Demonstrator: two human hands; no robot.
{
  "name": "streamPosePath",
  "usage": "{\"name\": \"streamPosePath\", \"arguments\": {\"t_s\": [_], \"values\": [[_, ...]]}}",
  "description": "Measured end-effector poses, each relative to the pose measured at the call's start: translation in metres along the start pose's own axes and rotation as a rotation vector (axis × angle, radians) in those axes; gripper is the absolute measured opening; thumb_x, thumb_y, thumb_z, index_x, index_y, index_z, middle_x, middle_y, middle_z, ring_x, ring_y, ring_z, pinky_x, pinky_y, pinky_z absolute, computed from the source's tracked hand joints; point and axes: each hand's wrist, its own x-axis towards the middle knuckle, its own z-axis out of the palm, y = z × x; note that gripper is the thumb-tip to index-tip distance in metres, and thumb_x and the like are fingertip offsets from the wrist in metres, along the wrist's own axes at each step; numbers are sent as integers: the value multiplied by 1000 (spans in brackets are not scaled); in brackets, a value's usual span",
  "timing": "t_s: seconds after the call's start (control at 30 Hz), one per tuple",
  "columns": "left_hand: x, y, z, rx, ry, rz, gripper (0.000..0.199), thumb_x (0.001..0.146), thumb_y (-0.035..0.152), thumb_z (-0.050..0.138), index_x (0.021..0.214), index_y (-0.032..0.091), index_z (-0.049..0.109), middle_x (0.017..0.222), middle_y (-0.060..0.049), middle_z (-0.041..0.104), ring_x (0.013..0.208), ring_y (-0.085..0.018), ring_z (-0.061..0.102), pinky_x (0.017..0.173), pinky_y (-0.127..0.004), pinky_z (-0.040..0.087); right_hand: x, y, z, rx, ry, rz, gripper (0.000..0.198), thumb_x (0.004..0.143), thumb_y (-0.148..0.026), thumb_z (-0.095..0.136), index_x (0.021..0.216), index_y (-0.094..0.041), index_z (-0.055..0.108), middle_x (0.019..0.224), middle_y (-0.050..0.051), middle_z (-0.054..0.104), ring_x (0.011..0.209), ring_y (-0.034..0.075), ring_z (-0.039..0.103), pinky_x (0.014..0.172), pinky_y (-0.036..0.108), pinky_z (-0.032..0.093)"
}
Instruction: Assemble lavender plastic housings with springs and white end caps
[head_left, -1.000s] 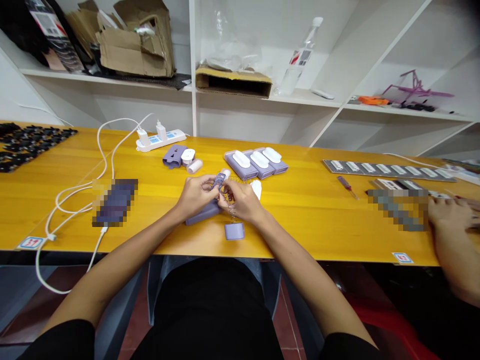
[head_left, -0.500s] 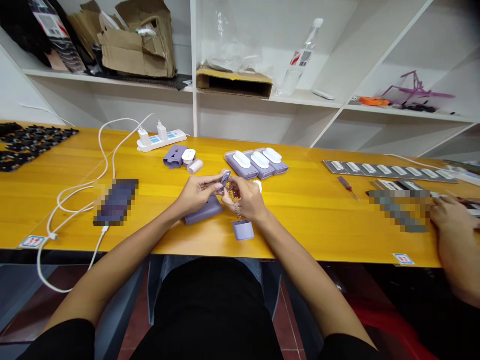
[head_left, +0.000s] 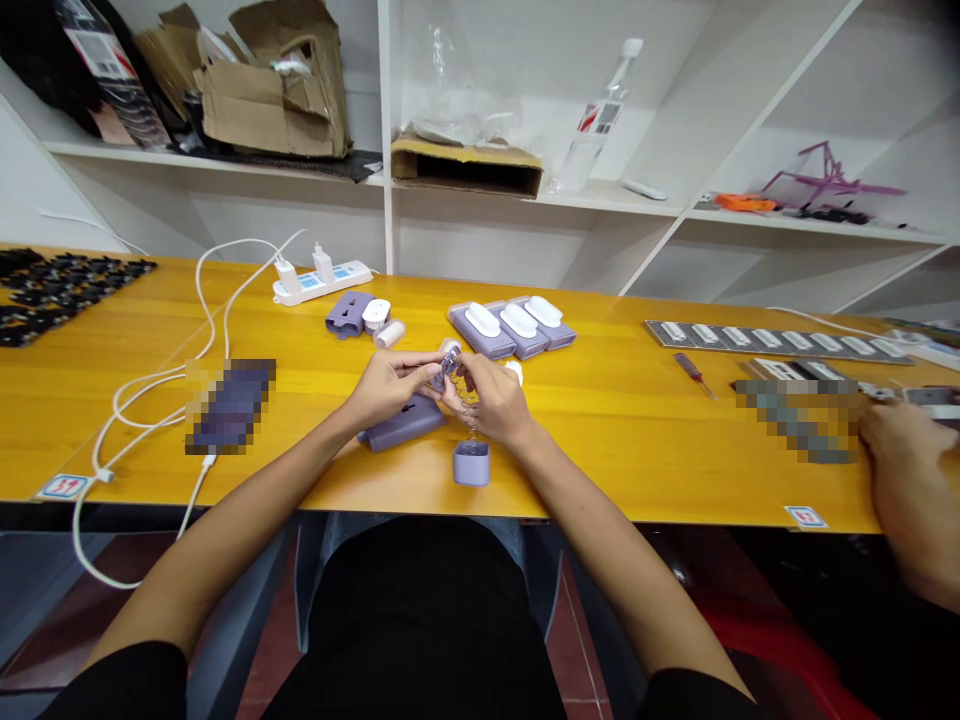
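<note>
My left hand pinches a small purple-grey plastic part between thumb and fingers. Opposite it, my right hand has its fingers closed at the same part, with a thin wire coil under them. The coil runs down to a small lilac cap-like piece, which hangs or stands below my right hand; I cannot tell which. A longer lilac housing lies on the table beneath my left hand. Partly hidden behind my right hand is a white round piece.
Lilac housings with white oval tops sit behind my hands. To their left are another lilac housing, a power strip and a phone on a cable. A screwdriver and another person's hand are at right.
The lilac cap-like piece has swung slightly left beneath my right hand. Both my hands stay almost in place. The other person's hand at right has shifted a little.
</note>
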Motion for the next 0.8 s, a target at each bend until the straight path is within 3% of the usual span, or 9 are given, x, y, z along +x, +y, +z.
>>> {"name": "streamPosePath", "arguments": {"t_s": [0.47, 0.8], "values": [[-1, 1, -2, 62, 30, 32, 52, 81, 51, 90, 117, 14, 86, 109, -12, 85, 83, -27, 83, 89, -46, 72, -1, 0, -2, 101, -77, -42, 33, 103, -19, 59, 136, -15, 55, 96, 10, 76, 82, 23, 75, 73, 35, 64], [-1, -8, -1, 165, 87, 98, 40, 87, 40, 80, 116, 13, 86, 108, -11, 86, 87, -26, 84, 85, -38, 72, -4, 0, 2, 85, -88, -80, 35, 104, -18, 57, 139, -13, 53, 99, 12, 77, 86, 24, 77, 75, 36, 66]]}}
